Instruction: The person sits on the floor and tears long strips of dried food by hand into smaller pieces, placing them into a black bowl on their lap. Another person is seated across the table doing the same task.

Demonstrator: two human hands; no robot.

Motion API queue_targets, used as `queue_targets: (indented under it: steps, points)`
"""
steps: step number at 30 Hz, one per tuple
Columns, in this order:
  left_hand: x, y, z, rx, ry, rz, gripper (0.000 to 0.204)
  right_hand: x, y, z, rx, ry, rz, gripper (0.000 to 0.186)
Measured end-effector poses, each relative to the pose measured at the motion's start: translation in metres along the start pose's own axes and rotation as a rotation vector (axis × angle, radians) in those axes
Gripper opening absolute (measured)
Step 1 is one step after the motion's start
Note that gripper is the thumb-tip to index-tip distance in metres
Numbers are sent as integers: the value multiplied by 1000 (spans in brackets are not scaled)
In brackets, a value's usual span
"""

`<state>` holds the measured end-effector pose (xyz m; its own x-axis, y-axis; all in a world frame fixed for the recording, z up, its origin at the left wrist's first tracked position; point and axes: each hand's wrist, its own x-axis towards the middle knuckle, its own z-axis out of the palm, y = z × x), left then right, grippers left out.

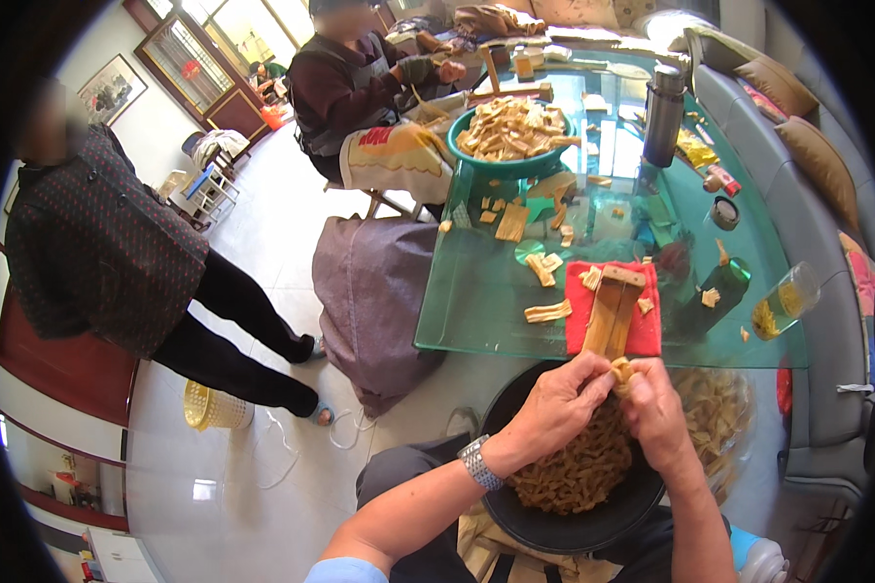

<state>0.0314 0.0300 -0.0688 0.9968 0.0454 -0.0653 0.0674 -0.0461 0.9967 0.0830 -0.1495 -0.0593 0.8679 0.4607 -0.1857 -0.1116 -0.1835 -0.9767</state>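
Above a black bowl [574, 539] of brown strips [572, 478], a small tan piece [621, 372] is pinched by the left hand [561, 392] and the right hand [657, 412], which are held close together. Just beyond them, a wooden board [609, 316] is set on a red cloth [646, 336] on the glass table [496, 309].

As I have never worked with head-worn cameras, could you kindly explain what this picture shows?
There is no machine here: a person works with a bare left hand and right hand. The single picture comes from a wide fisheye camera on that person's head, looking down, so straight edges bend. Both hands pinch a small tan piece above a black bowl filled with tan pieces. Ahead, the glass table carries a red cloth with a wooden tool over it, a green basin heaped with pale pieces, a grey flask and a glass jar.
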Motion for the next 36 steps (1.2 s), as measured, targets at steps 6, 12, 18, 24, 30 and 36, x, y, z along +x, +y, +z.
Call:
queue_targets:
  steps: [6, 12, 18, 24, 30, 36]
  points:
    - [4, 2, -5, -225, 36, -87, 9, -2, 5, 1, -96, -83, -139, 26]
    - [7, 1, -12, -501, 65, -215, 7, -2, 1, 4, -219, -32, -253, 21]
    - [11, 7, -29, -614, 137, -219, 5, -4, -11, -3, -266, -27, -185, 23]
    - [11, 5, -36, -18, 91, 38, 18, -5, -8, -13, -260, -13, -178, 15]
    - [-2, 6, -17, 954, -164, 702, 54, -1, 10, -9, -359, -47, -389, 12]
    - [-6, -15, 7, 655, -85, 475, 37, 6, 26, 7, -491, -50, -481, 12]
